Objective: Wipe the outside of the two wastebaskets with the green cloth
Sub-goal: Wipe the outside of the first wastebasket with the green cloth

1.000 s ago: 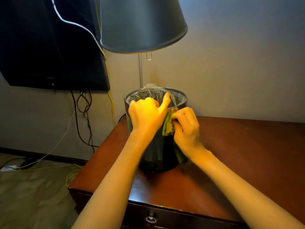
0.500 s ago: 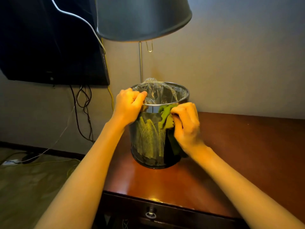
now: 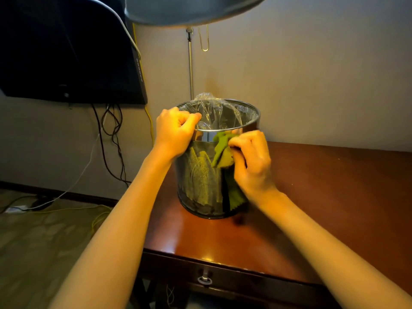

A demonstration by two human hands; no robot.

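Observation:
One dark, shiny round wastebasket (image 3: 200,184) with a clear plastic liner stands on the wooden table (image 3: 334,197). My left hand (image 3: 174,133) grips its near left rim, fingers curled over the edge. My right hand (image 3: 252,161) holds the bunched green cloth (image 3: 220,150) against the basket's front right side, just under the metal rim band. Part of the cloth hangs down below my right hand. A second wastebasket is not in view.
A lamp pole (image 3: 190,63) rises right behind the basket, and its grey shade (image 3: 189,10) hangs overhead. A dark wall-mounted screen (image 3: 66,52) is at the left with cables (image 3: 111,141) dangling to the floor. A drawer pull (image 3: 204,280) sits on the table's front.
My left hand slid from the front of the basket to its left rim. The right hand with the cloth stayed by the upper right side. The view came closer.

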